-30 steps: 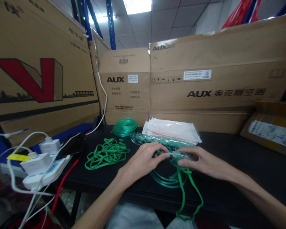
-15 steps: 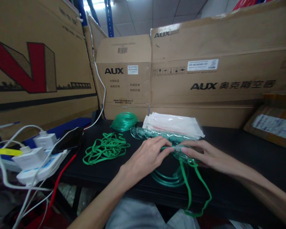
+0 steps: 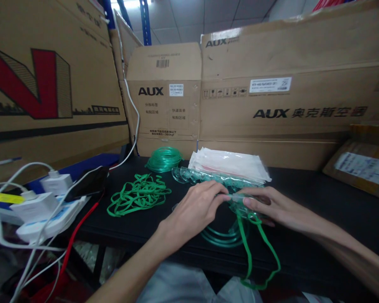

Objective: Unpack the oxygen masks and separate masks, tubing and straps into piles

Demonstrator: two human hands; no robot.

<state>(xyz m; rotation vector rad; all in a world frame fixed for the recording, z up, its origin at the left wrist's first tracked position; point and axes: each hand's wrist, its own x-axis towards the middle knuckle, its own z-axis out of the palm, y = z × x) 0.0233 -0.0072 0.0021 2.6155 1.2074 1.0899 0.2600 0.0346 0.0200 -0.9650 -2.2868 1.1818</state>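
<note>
My right hand (image 3: 273,205) is closed around a clear greenish plastic oxygen mask (image 3: 240,209), thumb on top near its connector. A green elastic strap (image 3: 275,256) hangs from the mask in a loop over the table's front edge. My left hand (image 3: 197,206) pinches the end of a green tube at that connector, fingertips close to my right thumb; the fingers hide most of the joint. Beneath the hands, a coil of clear green tubing (image 3: 221,242) lies on the black table. Just behind them is a row of similar clear masks (image 3: 221,177).
White packets (image 3: 230,162) lie behind the masks. Left of them sit a coil of green tubing (image 3: 164,160) and a tangle of green straps (image 3: 139,194). A power strip (image 3: 52,221) with white chargers and cables is at far left. Cardboard boxes (image 3: 281,126) wall the back.
Both hands stay together at the mask's connector. The fingertips have shifted slightly, and less tube shows between the left fingers. The view has tilted a little.
</note>
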